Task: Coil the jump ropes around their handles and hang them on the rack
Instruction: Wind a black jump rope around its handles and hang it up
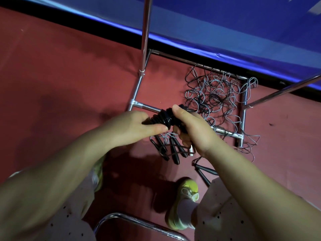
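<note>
Coiled rope (162, 118) pinched btwn both hands' fingers (156, 127).

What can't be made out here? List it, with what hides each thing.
- Head view: the handles inside the coiled black rope are covered by the windings, the left hand and the right hand.
- The rack's top, where ropes would hang, is cut off by the upper edge.
- How many ropes form the tangled pile cannot be counted; the strands overlap.
- The loose handles on the floor are partly behind the right hand.
</note>
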`<state>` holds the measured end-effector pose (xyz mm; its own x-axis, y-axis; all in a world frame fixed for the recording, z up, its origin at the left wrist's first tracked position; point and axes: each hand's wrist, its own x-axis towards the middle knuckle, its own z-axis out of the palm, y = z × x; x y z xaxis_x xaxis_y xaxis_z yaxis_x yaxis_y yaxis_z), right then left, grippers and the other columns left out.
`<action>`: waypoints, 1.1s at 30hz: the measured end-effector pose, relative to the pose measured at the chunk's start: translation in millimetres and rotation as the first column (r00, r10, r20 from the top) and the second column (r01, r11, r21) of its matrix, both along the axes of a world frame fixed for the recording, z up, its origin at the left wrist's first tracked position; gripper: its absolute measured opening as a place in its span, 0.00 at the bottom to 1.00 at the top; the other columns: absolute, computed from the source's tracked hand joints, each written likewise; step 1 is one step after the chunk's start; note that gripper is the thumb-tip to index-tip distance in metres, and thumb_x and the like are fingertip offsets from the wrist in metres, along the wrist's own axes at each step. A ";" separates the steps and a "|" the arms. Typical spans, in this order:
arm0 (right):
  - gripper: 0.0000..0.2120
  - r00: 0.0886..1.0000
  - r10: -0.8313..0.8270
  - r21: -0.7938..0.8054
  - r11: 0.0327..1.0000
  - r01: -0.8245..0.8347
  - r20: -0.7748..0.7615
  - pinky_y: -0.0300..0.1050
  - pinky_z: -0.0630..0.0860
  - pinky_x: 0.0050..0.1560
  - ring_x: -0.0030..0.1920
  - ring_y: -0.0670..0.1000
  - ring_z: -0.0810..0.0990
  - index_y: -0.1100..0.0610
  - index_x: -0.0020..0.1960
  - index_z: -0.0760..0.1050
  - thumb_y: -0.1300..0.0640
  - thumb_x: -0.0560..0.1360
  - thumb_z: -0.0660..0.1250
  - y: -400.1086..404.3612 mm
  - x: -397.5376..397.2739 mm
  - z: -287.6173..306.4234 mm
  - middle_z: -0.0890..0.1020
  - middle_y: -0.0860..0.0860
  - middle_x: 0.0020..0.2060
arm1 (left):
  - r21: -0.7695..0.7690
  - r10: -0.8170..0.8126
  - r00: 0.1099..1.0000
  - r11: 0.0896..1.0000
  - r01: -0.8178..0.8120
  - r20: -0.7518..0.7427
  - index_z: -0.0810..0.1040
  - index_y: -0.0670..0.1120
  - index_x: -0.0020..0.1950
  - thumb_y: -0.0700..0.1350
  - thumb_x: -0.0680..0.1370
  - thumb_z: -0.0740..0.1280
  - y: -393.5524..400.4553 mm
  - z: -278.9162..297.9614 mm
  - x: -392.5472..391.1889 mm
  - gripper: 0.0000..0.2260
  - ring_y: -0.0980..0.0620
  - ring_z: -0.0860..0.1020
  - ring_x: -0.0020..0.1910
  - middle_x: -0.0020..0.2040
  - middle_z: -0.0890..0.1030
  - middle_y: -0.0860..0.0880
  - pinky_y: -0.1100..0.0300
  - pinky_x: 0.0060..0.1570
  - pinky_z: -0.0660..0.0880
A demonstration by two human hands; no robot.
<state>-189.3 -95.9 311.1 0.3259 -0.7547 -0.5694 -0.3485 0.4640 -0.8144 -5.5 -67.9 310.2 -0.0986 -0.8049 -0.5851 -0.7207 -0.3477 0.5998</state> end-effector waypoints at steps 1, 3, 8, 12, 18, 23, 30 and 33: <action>0.23 1.000 0.015 -0.033 0.999 -0.015 0.023 0.38 0.55 0.24 0.21 0.48 0.59 0.60 0.36 0.71 0.39 0.71 0.61 0.1 -0.1 1.2 0.66 0.57 0.27 | 0.070 0.054 0.985 0.997 -0.044 -0.162 0.74 0.48 0.34 0.72 0.61 0.66 0.0 -0.9 1.7 0.26 0.56 0.71 0.27 0.23 0.73 0.58 0.59 0.32 0.65; 0.20 0.992 0.044 -0.079 0.996 -0.034 0.120 0.36 0.57 0.22 0.20 0.45 0.60 0.60 0.32 0.67 0.45 0.74 0.59 0.7 0.3 7.6 0.65 0.52 0.23 | 0.262 0.198 0.877 0.961 -0.086 -0.438 0.78 0.46 0.38 0.70 0.62 0.65 0.2 -0.3 0.7 0.27 0.54 0.75 0.27 0.28 0.78 0.52 0.60 0.32 0.70; 0.14 0.928 0.149 -0.167 0.981 -0.097 0.341 0.37 0.58 0.26 0.24 0.46 0.66 0.51 0.29 0.71 0.52 0.73 0.60 1.9 0.0 14.9 0.72 0.48 0.23 | 0.697 0.588 0.468 0.712 0.090 -0.660 0.82 0.36 0.46 0.69 0.69 0.58 -0.4 13.7 -3.0 0.36 0.44 0.80 0.29 0.34 0.81 0.38 0.52 0.35 0.79; 0.16 0.927 0.228 -0.190 0.966 -0.177 0.298 0.49 0.55 0.29 0.28 0.55 0.62 0.51 0.32 0.72 0.43 0.73 0.58 0.9 -3.7 11.7 0.73 0.50 0.25 | 0.707 0.642 0.401 0.707 0.018 -0.653 0.73 0.35 0.47 0.61 0.78 0.48 5.4 30.0 -18.6 0.30 0.54 0.67 0.14 0.20 0.74 0.43 0.71 0.19 0.60; 0.19 0.968 0.220 -0.158 0.967 -0.200 0.121 0.54 0.54 0.32 0.30 0.54 0.61 0.48 0.29 0.72 0.45 0.76 0.56 -2.4 -2.8 9.6 0.70 0.49 0.26 | 0.616 0.589 0.609 0.762 -0.199 -0.532 0.76 0.39 0.43 0.64 0.77 0.52 1.8 19.2 -22.1 0.30 0.51 0.63 0.15 0.20 0.67 0.46 0.66 0.20 0.60; 0.25 0.973 0.230 -0.095 0.969 -0.229 -0.001 0.46 0.55 0.29 0.27 0.52 0.60 0.56 0.30 0.67 0.37 0.74 0.55 -2.8 -3.4 8.8 0.64 0.54 0.24 | 0.345 0.422 0.761 0.898 -0.274 -0.493 0.75 0.44 0.44 0.62 0.79 0.52 5.4 10.6 -20.8 0.24 0.49 0.66 0.20 0.23 0.71 0.47 0.59 0.26 0.67; 0.25 0.917 0.227 -0.093 0.958 -0.271 -0.328 0.44 0.66 0.35 0.25 0.48 0.67 0.54 0.30 0.69 0.37 0.77 0.57 0.1 -0.4 -1.0 0.69 0.46 0.22 | 0.041 0.235 0.917 0.971 -0.234 -0.323 0.74 0.52 0.42 0.60 0.80 0.53 6.0 -0.1 -10.2 0.17 0.50 0.69 0.23 0.27 0.73 0.48 0.58 0.26 0.70; 0.26 0.902 0.169 -0.162 0.955 -0.250 -0.398 0.45 0.67 0.34 0.26 0.49 0.69 0.54 0.29 0.66 0.37 0.77 0.57 4.6 1.7 -0.5 0.71 0.49 0.23 | 0.060 0.214 0.920 0.977 -0.206 -0.327 0.74 0.52 0.44 0.59 0.80 0.52 4.1 -1.5 -7.9 0.17 0.52 0.69 0.23 0.27 0.73 0.49 0.59 0.25 0.70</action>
